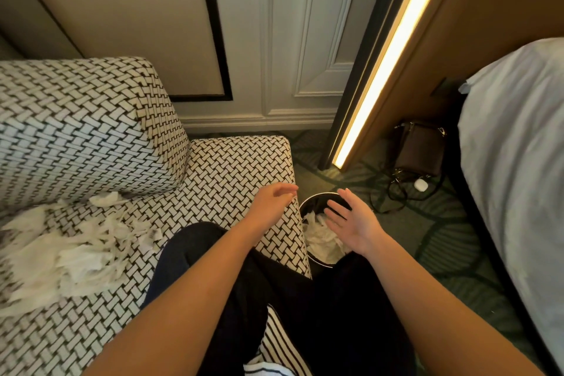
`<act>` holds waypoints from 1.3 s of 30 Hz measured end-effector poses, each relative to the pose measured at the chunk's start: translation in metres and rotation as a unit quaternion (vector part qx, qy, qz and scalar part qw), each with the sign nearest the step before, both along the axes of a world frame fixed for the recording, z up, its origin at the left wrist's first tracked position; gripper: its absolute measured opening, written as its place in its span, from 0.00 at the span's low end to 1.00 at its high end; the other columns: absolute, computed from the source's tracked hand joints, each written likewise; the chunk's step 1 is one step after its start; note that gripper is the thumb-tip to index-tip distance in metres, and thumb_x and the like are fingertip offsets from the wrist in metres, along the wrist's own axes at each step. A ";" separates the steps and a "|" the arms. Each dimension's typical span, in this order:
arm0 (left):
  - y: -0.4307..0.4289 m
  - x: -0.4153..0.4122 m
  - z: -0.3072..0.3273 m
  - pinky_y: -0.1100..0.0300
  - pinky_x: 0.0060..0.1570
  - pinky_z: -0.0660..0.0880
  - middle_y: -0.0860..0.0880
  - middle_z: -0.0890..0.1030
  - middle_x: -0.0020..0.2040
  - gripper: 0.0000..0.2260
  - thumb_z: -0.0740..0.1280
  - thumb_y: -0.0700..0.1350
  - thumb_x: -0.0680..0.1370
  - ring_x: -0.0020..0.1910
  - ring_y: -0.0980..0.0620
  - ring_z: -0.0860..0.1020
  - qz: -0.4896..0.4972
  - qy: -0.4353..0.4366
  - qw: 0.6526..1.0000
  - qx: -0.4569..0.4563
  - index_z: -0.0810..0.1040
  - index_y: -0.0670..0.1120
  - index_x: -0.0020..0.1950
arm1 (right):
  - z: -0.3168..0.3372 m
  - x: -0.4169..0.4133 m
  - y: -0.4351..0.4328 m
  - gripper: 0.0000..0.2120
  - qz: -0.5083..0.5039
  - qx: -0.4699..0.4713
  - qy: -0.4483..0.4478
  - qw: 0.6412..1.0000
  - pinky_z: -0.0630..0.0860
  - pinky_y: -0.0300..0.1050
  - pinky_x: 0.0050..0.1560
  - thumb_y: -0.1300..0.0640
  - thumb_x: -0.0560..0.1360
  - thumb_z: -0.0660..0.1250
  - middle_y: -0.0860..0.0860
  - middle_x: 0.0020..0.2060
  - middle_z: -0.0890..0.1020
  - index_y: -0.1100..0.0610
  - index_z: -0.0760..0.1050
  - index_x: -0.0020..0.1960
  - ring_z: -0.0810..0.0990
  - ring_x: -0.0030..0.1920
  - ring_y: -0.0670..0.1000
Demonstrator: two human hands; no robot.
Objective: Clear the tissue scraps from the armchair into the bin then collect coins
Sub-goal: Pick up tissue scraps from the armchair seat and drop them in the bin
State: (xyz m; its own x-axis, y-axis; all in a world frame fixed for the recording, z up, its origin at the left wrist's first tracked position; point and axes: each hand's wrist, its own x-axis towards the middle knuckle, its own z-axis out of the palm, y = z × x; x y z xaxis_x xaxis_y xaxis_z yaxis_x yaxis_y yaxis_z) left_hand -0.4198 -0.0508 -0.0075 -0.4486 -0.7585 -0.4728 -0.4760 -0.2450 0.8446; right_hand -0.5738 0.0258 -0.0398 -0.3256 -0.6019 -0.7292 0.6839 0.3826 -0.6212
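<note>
We see both hands empty: left hand [273,201] over the armchair [232,168] edge, right hand [351,223] spread above the bin [317,201]. Tissue scraps [70,250] lie heaped on the seat; more sit in the bin.

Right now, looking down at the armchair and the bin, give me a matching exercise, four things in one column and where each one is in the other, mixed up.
Things:
1. tissue scraps
2. bin
3. brown bag
4. right hand

Places:
A. open, over the bin
B. on the seat of the armchair
C. on the carpet below the light strip
D. beside the armchair's corner, tissue inside

Pairs: 1-B; 2-D; 3-C; 4-A
</note>
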 end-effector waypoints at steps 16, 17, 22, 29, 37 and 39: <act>-0.035 0.182 0.053 0.52 0.61 0.73 0.52 0.81 0.55 0.11 0.59 0.41 0.81 0.55 0.52 0.78 0.247 0.133 0.959 -0.024 0.78 0.50 0.57 | 0.061 0.158 -0.065 0.10 0.150 -0.119 0.056 0.980 0.75 0.46 0.56 0.56 0.79 0.63 0.54 0.54 0.82 0.56 0.76 0.58 0.81 0.55 0.53; -0.035 0.197 0.052 0.52 0.61 0.73 0.52 0.81 0.55 0.11 0.58 0.40 0.81 0.55 0.52 0.78 0.259 0.134 0.956 -0.026 0.78 0.50 0.57 | 0.060 0.171 -0.070 0.10 0.164 -0.122 0.059 0.977 0.75 0.47 0.57 0.56 0.79 0.63 0.53 0.54 0.82 0.56 0.76 0.58 0.81 0.55 0.53; -0.026 0.269 0.036 0.50 0.61 0.72 0.50 0.81 0.54 0.10 0.59 0.40 0.80 0.55 0.49 0.78 0.326 0.134 0.936 -0.023 0.78 0.50 0.54 | 0.057 0.238 -0.088 0.08 0.244 -0.129 0.109 0.955 0.73 0.49 0.62 0.56 0.77 0.65 0.53 0.52 0.83 0.56 0.77 0.56 0.81 0.55 0.52; -0.004 0.331 0.007 0.52 0.60 0.73 0.51 0.81 0.54 0.10 0.59 0.41 0.80 0.55 0.48 0.78 0.415 0.128 0.901 0.008 0.79 0.50 0.53 | 0.043 0.309 -0.090 0.08 0.404 -0.164 0.313 0.844 0.73 0.35 0.51 0.55 0.78 0.63 0.48 0.53 0.81 0.53 0.78 0.54 0.79 0.51 0.46; 0.030 0.380 -0.021 0.52 0.60 0.73 0.51 0.82 0.54 0.08 0.61 0.42 0.80 0.54 0.49 0.79 0.502 0.132 0.854 0.041 0.79 0.50 0.52 | -0.018 0.357 -0.084 0.13 0.623 -0.141 0.533 0.555 0.60 0.53 0.70 0.52 0.77 0.62 0.50 0.66 0.73 0.47 0.76 0.60 0.66 0.69 0.53; 0.038 0.389 -0.025 0.52 0.60 0.73 0.50 0.82 0.54 0.08 0.61 0.42 0.80 0.54 0.49 0.79 0.516 0.132 0.845 0.050 0.80 0.49 0.54 | -0.023 0.360 -0.080 0.16 0.649 -0.115 0.556 0.507 0.60 0.54 0.70 0.52 0.78 0.60 0.53 0.67 0.71 0.47 0.73 0.65 0.64 0.70 0.56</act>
